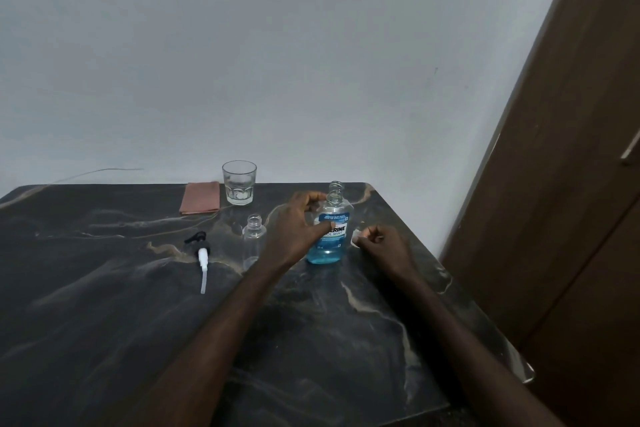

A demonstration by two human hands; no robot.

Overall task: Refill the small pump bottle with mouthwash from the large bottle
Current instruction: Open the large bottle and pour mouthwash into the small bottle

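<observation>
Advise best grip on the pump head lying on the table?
Pinch the black collar of the pump head from above, fingers across it. It lies flat, white tube pointing toward the person; the collar looks widest, and the thin tube could flex.

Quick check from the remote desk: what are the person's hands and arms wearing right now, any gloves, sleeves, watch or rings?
Nothing that shows. The left hand and the right hand are both bare, with no gloves. Both forearms are uncovered all the way to the bottom edge of the picture, so no sleeve comes into view. No watch, band or ring can be seen on either wrist or on the visible fingers, though the light is dim.
</observation>
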